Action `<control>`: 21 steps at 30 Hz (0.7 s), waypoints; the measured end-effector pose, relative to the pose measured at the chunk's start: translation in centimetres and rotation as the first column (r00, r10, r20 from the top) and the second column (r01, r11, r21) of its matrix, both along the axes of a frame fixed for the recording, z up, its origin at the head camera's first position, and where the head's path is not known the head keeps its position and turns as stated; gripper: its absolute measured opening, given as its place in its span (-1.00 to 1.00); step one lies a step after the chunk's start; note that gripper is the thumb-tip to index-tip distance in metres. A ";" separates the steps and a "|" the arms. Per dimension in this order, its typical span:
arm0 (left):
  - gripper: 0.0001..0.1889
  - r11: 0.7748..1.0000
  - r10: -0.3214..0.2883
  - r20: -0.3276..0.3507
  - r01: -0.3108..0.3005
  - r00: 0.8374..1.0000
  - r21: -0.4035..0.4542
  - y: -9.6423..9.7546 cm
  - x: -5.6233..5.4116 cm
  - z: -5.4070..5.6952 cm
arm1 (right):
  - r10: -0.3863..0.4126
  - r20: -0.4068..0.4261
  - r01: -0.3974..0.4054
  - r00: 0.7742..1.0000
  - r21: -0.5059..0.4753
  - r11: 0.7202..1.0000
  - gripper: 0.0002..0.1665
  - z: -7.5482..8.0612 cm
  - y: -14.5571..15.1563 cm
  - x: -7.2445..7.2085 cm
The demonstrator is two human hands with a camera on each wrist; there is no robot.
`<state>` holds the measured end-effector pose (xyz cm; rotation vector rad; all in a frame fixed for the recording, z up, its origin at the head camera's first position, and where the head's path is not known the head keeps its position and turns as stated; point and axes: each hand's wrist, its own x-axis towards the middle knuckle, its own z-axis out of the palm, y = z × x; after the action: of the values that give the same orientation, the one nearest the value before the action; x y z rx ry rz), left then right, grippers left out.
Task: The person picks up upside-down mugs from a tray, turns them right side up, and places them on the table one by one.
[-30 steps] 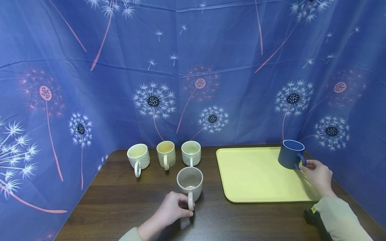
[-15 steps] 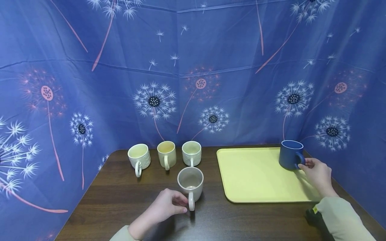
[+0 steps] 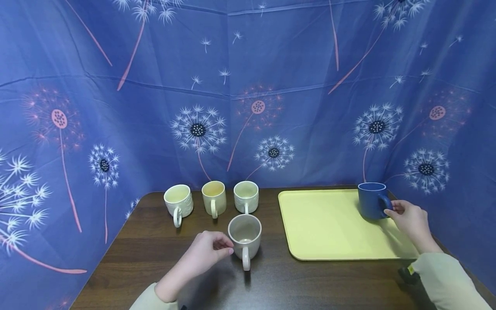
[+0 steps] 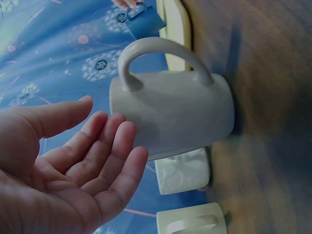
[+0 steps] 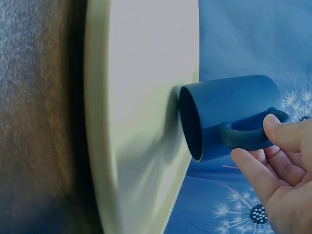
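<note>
My right hand (image 3: 412, 221) pinches the handle of a dark blue mug (image 3: 370, 204) between thumb and fingers, over the back right of a yellow tray (image 3: 325, 228). In the right wrist view the blue mug (image 5: 239, 100) leans, part of its underside showing away from the tray surface. A large grey-beige mug (image 3: 253, 249) stands on the table left of the tray, its handle toward me. Beside its left wall is my left hand (image 3: 203, 254), holding nothing. The left wrist view shows that hand (image 4: 92, 165) with palm bare and fingers loosely bent, fingertips overlapping the grey-beige mug (image 4: 170, 107).
Along the back left of the dark wooden table (image 3: 155, 258) stand a pale cream mug (image 3: 182, 209), a yellowish mug (image 3: 218, 204) and a pale greenish mug (image 3: 248, 200). The greenish one is right behind the grey-beige mug. A blue dandelion-print cloth (image 3: 310, 129) hangs behind and at the sides.
My left hand has let go of the grey-beige mug's handle and moved left and away from me. The blue mug has shifted slightly left and tipped in my right hand.
</note>
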<state>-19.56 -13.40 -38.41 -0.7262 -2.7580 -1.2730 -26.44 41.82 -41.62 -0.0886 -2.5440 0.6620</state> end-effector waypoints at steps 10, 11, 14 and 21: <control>-0.95 0.999 0.041 -0.021 -0.040 0.999 0.031 0.1 0.0 1.1 | 0.014 0.036 -0.016 0.999 0.051 0.999 -0.61 1.3 -0.3 0.7; -0.95 0.998 0.043 -0.026 -0.042 0.999 0.036 0.1 0.0 1.2 | 0.014 0.047 -0.017 0.999 0.052 0.999 -0.61 1.4 -0.3 0.8; -0.95 0.998 0.052 -0.041 -0.051 0.998 0.043 0.2 -0.1 1.4 | 0.018 0.085 -0.022 0.996 0.049 0.999 -0.60 1.8 -0.4 0.9; -0.94 0.996 0.066 -0.039 -0.064 0.997 0.060 0.4 -0.2 1.6 | 0.063 0.135 -0.072 0.989 0.064 0.995 -0.59 2.9 -0.9 1.0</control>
<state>-19.72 -13.00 -36.79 -0.6456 -2.6766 -1.3058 -25.41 40.91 -38.76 -0.0231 -2.7061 0.6123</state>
